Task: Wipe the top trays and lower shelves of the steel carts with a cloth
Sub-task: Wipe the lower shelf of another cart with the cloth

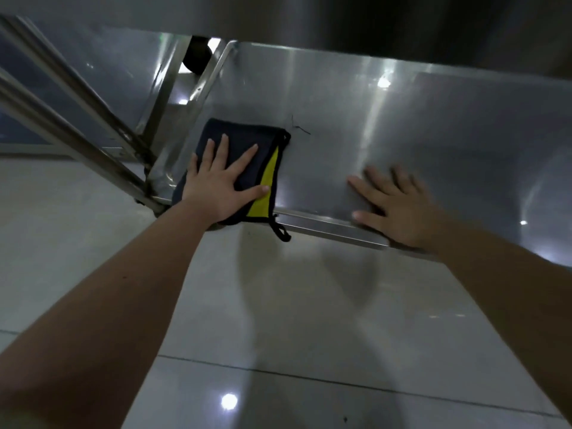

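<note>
A folded dark blue cloth point(266, 168) with a yellow corner lies on the lower steel shelf point(418, 134) of a cart, at the shelf's near left corner. My left hand point(223, 184) presses flat on the cloth with its fingers spread. My right hand point(393, 205) rests flat on the bare shelf near its front edge, to the right of the cloth, holding nothing. A black loop of the cloth hangs over the shelf's front rim.
The cart's upper tray point(309, 17) overhangs the shelf from above. Steel legs and bars point(77, 119) run diagonally at the left. A second cart's shelf point(102, 72) lies behind them. Glossy white floor tiles point(278, 351) spread below.
</note>
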The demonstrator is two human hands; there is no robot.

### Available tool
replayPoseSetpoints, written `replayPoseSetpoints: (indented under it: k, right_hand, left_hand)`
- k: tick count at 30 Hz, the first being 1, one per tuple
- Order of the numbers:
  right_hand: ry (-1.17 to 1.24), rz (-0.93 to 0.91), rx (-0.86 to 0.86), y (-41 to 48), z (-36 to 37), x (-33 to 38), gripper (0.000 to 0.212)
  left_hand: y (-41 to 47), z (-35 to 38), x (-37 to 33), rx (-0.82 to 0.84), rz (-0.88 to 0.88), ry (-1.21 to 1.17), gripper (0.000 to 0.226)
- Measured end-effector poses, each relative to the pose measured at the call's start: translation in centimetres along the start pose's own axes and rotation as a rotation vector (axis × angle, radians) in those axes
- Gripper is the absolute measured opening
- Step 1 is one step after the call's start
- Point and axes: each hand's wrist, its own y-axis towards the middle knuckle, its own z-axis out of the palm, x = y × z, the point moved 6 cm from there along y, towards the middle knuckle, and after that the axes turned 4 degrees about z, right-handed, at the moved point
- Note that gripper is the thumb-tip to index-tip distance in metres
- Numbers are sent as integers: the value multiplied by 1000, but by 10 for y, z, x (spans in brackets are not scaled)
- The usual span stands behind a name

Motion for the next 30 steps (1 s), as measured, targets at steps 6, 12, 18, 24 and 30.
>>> replayPoseSetpoints:
  k: [6,12,18,24,30]
  right_hand:
    - [-44,193,-98,-53,11,-60,64]
    - [13,176,-150,-51,11,-65,69]
    - [10,177,-152,-48,10,-64,72]
    - [49,169,-172,-50,10,-69,72]
    - [96,150,-192,-47,10,-68,67]
  left_hand:
    - [24,5,-52,36,-74,11,87]
    - [97,0,-138,51,39,15,80]
    - [122,10,-231,35,99,57,77]
    - [113,14,-260,-2,273,8,72]
    - [102,-9,-119,-61,38,21,74]
